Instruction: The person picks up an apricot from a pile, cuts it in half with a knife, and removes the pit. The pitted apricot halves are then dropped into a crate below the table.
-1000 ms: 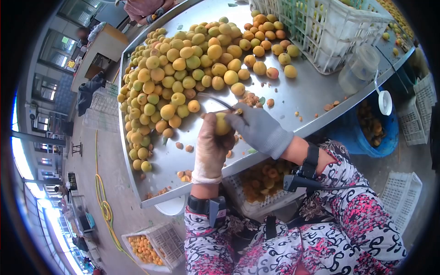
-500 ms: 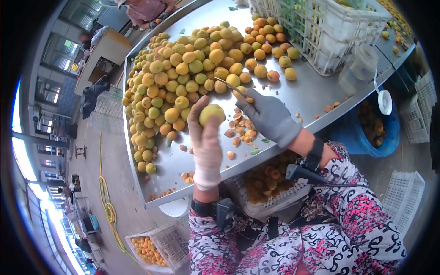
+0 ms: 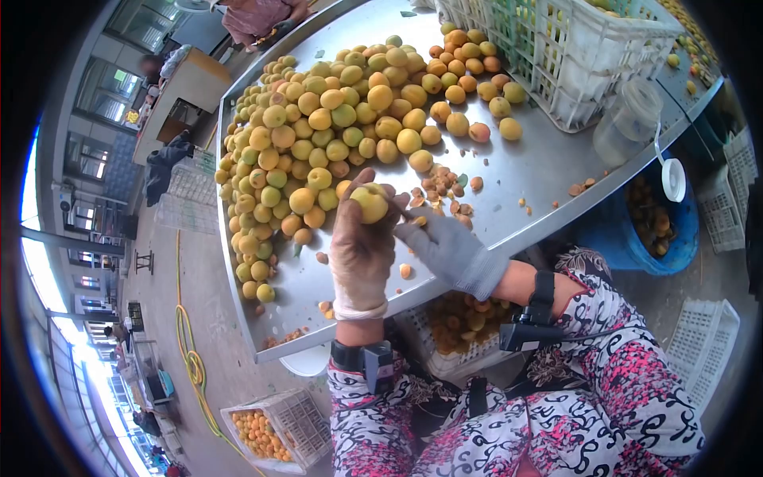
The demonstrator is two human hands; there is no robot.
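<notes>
Looks like you're on the cutting step, left hand (image 3: 364,246) gripping a fruit (image 3: 370,203), right hand (image 3: 453,248) closed round a blurry knife (image 3: 408,213), so next move wants steady fingers.

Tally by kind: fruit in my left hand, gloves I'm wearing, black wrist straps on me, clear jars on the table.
Held fruit, in the left hand: 1
Gloves: 2
Black wrist straps: 2
Clear jar: 1
Total: 6

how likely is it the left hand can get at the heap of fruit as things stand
Probably yes: the heap of fruit lies just beyond the left hand, and nothing seems to block the way. That hand holds one fruit, though, so it may need to set that down first.
</notes>
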